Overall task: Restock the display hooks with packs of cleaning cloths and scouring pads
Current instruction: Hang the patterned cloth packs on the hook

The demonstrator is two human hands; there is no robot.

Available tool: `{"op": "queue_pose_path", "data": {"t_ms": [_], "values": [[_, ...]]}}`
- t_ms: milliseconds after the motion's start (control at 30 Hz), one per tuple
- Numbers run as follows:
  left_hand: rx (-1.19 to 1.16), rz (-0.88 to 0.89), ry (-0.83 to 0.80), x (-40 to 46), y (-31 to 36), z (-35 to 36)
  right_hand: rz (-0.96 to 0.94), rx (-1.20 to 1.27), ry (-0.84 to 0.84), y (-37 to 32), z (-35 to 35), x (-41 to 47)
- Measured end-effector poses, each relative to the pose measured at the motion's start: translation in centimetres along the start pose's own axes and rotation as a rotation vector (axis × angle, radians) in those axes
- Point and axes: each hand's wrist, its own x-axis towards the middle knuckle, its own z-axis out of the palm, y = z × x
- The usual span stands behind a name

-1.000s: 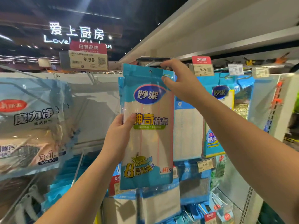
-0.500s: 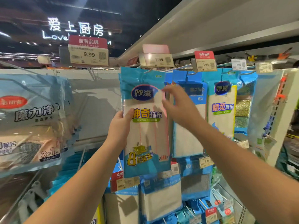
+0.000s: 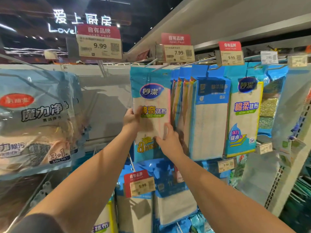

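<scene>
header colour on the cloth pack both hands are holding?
Light blue header on the white cleaning-cloth pack, with a dark blue oval logo; head view.

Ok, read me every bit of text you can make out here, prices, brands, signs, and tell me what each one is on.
"妙潔", "神奇抹布": cloth pack held by both hands.
"7.99": price tag above that pack.
"9.99": left price tag; "自有品牌" on its red header.
"爱上厨房": lit ceiling sign.
"魔力净", "3+1", "30×30": big bag at left.
"棉柔抹布": yellow-edged pack.
Barcodes and small print: too small to read.
</scene>
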Motion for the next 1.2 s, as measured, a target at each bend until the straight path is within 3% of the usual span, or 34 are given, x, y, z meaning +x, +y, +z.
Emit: {"op": "queue_pose_path", "data": {"t_ms": [333, 467, 633, 800, 933, 1200], "values": [[0.354, -0.029, 0.043, 4.5, -1.9, -1.0, 0.054, -0.001, -0.063, -0.1, 2.0, 4.8], [0.379, -0.177, 0.043, 2.9, -2.2, -2.0, 0.073, -0.051, -0.087, 0.1, 0.9, 3.5], [0.502, -0.159, 0.114, -2.4, -2.6, -4.8, 0.019, -0.11, -0.13, -0.9, -0.8, -0.7], [0.534, 0.053, 0.057, -9.9, -3.0, -10.0, -0.015, -0.151, -0.18, -3.0, -2.1, -8.3], [0.507, 0.081, -0.026, -16.5, -2.8, -15.7, -0.012, -0.2, -0.172, -5.3, -1.6, -16.9], [0.893, 0.099, -0.291, -32.6, -4.3, -32.0, 0.078, -0.307, -0.272, -10.2, 6.4, -37.3]]}}
